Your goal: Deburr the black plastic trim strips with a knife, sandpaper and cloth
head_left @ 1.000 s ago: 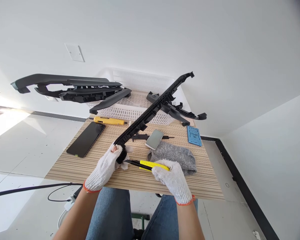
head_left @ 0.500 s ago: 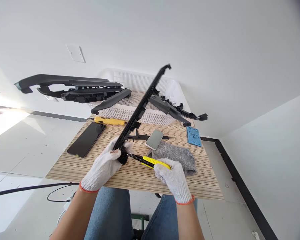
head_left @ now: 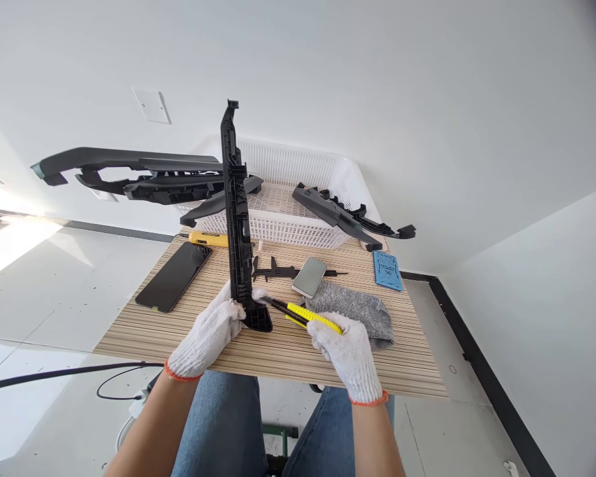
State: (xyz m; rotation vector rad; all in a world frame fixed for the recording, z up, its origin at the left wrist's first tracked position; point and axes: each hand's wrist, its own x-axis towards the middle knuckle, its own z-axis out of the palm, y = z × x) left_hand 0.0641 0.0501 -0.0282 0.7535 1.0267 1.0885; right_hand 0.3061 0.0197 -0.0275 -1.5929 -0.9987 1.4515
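Note:
My left hand (head_left: 211,334), in a white knitted glove, grips the lower end of a long black plastic trim piece (head_left: 238,225). The piece stands nearly upright, its ribbed side with clips turned towards me. In my gloved right hand (head_left: 345,348) is a yellow and black utility knife (head_left: 308,317), pointing left. Its blade end lies close to the foot of the trim piece; whether they touch I cannot tell. Just behind the knife, a grey cloth (head_left: 357,308) rests on the table, with a small grey-green block (head_left: 309,277) at its far edge.
On the striped wooden table (head_left: 169,334) lie a black phone (head_left: 173,277), a yellow-handled tool (head_left: 208,239), a black caliper (head_left: 281,271) and a blue card (head_left: 387,270). A white basket (head_left: 298,228) behind holds several black trim pieces (head_left: 153,175), which stick out over its sides.
My left hand has swung the trim piece from leaning right to nearly upright and turned its ribbed side towards me. The knife has shifted only slightly.

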